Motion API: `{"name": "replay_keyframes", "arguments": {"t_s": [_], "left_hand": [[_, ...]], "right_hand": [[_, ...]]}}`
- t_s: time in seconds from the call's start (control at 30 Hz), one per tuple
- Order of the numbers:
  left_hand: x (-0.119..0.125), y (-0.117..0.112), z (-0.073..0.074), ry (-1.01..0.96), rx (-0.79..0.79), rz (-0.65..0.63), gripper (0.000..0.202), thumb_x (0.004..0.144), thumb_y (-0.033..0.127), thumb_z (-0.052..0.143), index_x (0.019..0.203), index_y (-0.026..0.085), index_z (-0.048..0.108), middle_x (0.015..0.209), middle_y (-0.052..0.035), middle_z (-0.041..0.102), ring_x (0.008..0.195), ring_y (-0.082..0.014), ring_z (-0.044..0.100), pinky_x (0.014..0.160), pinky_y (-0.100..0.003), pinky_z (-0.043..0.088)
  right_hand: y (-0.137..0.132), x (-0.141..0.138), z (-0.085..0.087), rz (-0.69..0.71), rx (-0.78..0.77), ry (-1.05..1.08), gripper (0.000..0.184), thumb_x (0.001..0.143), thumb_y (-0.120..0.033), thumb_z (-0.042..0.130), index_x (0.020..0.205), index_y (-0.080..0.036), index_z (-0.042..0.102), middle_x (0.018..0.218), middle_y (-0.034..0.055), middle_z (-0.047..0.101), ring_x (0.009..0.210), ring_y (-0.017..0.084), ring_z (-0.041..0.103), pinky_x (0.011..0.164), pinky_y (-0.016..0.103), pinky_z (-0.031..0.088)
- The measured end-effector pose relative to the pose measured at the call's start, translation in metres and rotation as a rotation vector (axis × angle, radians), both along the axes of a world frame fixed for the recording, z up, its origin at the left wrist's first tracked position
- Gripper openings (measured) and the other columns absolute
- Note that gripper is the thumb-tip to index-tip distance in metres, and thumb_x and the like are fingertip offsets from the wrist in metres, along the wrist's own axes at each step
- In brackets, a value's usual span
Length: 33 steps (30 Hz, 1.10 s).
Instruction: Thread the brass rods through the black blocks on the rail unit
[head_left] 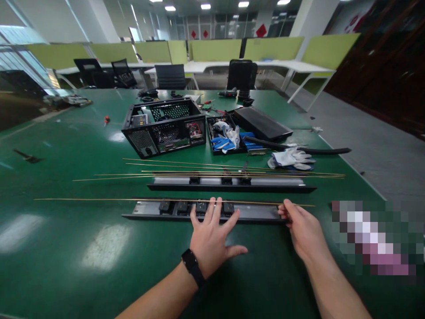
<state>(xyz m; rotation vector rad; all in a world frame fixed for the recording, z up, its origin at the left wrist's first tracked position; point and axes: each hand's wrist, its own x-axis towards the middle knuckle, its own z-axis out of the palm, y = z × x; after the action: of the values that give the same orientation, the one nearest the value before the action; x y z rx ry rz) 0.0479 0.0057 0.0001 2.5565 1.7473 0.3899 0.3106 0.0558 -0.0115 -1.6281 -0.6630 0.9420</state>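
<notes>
Green bench [66, 274], glossy. Nearest the wearer: 1 long, shallow metal channel, black-edged with a grey inner face [254, 210], lying crosswise. 4 squat black blocks [165, 206] show in it, 3 grouped left of centre, 1 farther right. Along it runs 1 thin, straight brass-coloured rod [83, 199], reaching well past the channel's left end and a little past its right.

Hands: right [304, 228] nearly closed, thumb and fingertips pinching the rod by the channel's right end. Left [210, 239], black watch [189, 260] at the wrist, spread wide, palm down, fingertips over the blocks and rod; grips nothing; cannot tell whether the tips touch.

Just beyond: 2nd similar channel [275, 182] with 3 black fittings [194, 178]; several more thin brass-coloured rods [113, 174] lie along and behind it.

Farther back: open black metal computer case [139, 139]; right of it, black tray [210, 133] holding white-and-blue gloves [229, 137]; then flat black panel [262, 124]. Curved black tube [328, 151] near more white gloves [292, 158].
</notes>
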Motion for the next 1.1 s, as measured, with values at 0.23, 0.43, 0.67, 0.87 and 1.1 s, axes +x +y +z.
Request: {"name": "replay_keyframes", "arguments": {"t_s": [0.23, 0.43, 0.67, 0.87, 1.1], "left_hand": [[0.0002, 0.0035, 0.0030, -0.030, -0.061, 0.016, 0.090, 0.078, 0.091, 0.051, 0.158, 0.051, 0.039, 0.171, -0.0163, 0.032, 0.154, -0.0461, 0.032, 0.114, -0.083, 0.017], [-0.0002, 0.0041, 0.0069, -0.034, -0.083, 0.010, 0.089, 0.079, 0.090, 0.051, 0.158, 0.051, 0.038, 0.172, -0.0155, 0.030, 0.155, -0.0459, 0.032, 0.114, -0.084, 0.017], [-0.0010, 0.0031, 0.0081, -0.030, -0.070, -0.001, 0.089, 0.079, 0.089, 0.053, 0.158, 0.051, 0.038, 0.171, -0.0157, 0.032, 0.155, -0.0453, 0.032, 0.114, -0.084, 0.019], [-0.0011, 0.0000, 0.0075, -0.017, -0.038, -0.003, 0.090, 0.079, 0.089, 0.054, 0.158, 0.048, 0.041, 0.171, -0.0169, 0.033, 0.154, -0.0469, 0.031, 0.114, -0.084, 0.018], [-0.0002, -0.0035, 0.0062, 0.001, 0.018, -0.010, 0.089, 0.081, 0.089, 0.051, 0.158, 0.046, 0.041, 0.170, -0.0187, 0.033, 0.156, -0.0425, 0.030, 0.113, -0.083, 0.020]], "right_hand": [[0.0001, 0.0006, -0.0023, -0.015, -0.038, -0.007, 0.046, 0.075, -0.063, 0.082, 0.084, -0.019, 0.076, 0.086, 0.0068, 0.073, 0.075, 0.018, 0.059, 0.063, 0.029, 0.041], [-0.0018, -0.0030, 0.0004, -0.029, -0.021, -0.027, 0.042, 0.079, -0.060, 0.080, 0.083, -0.019, 0.076, 0.085, 0.0063, 0.073, 0.074, 0.017, 0.061, 0.064, 0.029, 0.043], [-0.0049, -0.0045, 0.0000, -0.025, 0.007, -0.070, 0.041, 0.082, -0.060, 0.077, 0.083, -0.019, 0.077, 0.085, 0.0068, 0.073, 0.076, 0.018, 0.061, 0.066, 0.029, 0.044], [-0.0057, -0.0047, -0.0017, -0.028, 0.056, -0.006, 0.040, 0.077, -0.059, 0.081, 0.081, -0.020, 0.074, 0.084, 0.0058, 0.074, 0.075, 0.018, 0.063, 0.063, 0.028, 0.043], [-0.0008, 0.0011, -0.0037, -0.012, 0.101, 0.080, 0.039, 0.074, -0.055, 0.083, 0.080, -0.018, 0.073, 0.080, 0.0054, 0.071, 0.067, 0.014, 0.059, 0.055, 0.026, 0.040]]}}
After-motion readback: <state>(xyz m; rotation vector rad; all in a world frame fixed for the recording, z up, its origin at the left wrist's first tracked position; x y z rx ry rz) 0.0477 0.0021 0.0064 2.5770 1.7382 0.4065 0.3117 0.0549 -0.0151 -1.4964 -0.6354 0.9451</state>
